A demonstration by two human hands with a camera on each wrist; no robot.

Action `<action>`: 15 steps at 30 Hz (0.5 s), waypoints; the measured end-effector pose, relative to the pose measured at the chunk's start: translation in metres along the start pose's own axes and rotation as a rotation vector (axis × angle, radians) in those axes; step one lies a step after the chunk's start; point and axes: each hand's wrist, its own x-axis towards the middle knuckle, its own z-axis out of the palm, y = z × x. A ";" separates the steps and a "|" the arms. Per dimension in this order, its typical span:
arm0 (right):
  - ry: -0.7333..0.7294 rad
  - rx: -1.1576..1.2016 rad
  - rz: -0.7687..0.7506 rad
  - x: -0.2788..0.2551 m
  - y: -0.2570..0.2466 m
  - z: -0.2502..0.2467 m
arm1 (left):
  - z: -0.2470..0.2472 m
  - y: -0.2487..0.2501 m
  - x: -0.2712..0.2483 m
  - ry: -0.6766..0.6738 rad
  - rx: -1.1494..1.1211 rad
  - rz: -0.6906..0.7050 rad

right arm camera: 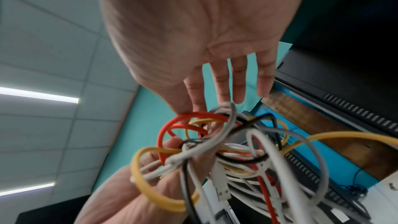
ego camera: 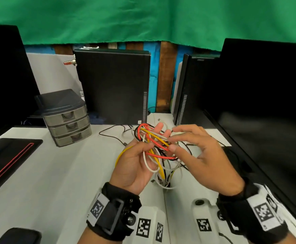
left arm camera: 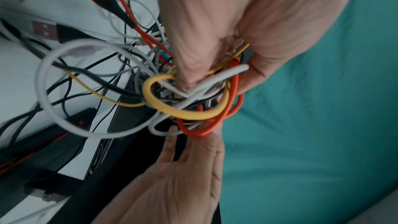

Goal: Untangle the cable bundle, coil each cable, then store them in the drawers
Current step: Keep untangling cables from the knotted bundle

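A tangled cable bundle of red, yellow, white and black cables hangs above the white table. My left hand, palm up, grips it with the thumb curled over the strands; in the left wrist view this hand closes round yellow, red and white loops. From the right, my right hand pinches strands between thumb and fingers. The right wrist view shows that thumb tip against a red loop. Loose ends dangle to the table. A grey three-drawer unit stands back left, its drawers closed.
Two black computer cases stand at the back. Dark monitors flank the table at left and right. A black stand base with a red line lies at left. A thin black cable trails behind the bundle.
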 end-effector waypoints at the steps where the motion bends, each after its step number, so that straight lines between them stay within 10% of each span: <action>1: -0.023 -0.025 0.009 0.000 0.003 0.003 | 0.001 -0.002 -0.001 -0.014 0.001 -0.024; 7: -0.160 -0.121 0.092 0.001 0.014 -0.005 | -0.007 -0.008 0.000 -0.040 -0.024 -0.112; 15: 0.005 -0.059 0.056 0.000 0.008 -0.007 | -0.012 -0.011 0.002 -0.062 -0.020 -0.098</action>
